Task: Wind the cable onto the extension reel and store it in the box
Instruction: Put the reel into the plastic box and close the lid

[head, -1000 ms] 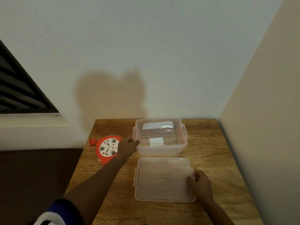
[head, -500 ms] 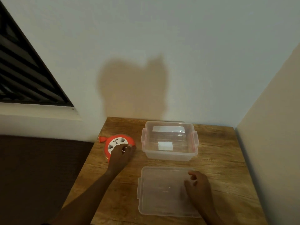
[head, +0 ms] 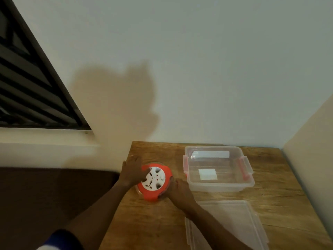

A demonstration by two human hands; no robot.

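Note:
The orange extension reel (head: 154,182) with its white socket face up lies on the wooden table (head: 281,201), left of the clear plastic box (head: 220,186). My left hand (head: 132,171) grips the reel's left side, thumb on the face. On the right rim, my right hand (head: 178,191) has its fingers curled against the edge. No loose cable shows. The box stands open, with a white label inside on its bottom.
The clear lid (head: 232,224) lies flat in front of the box, under my right forearm. White walls close the table at the back and right. A dark louvred window (head: 30,87) is at the left, above a dark floor.
My right hand left the lid and came to the reel's right rim. My left hand shifted to the reel's left side. The view swung left and upward.

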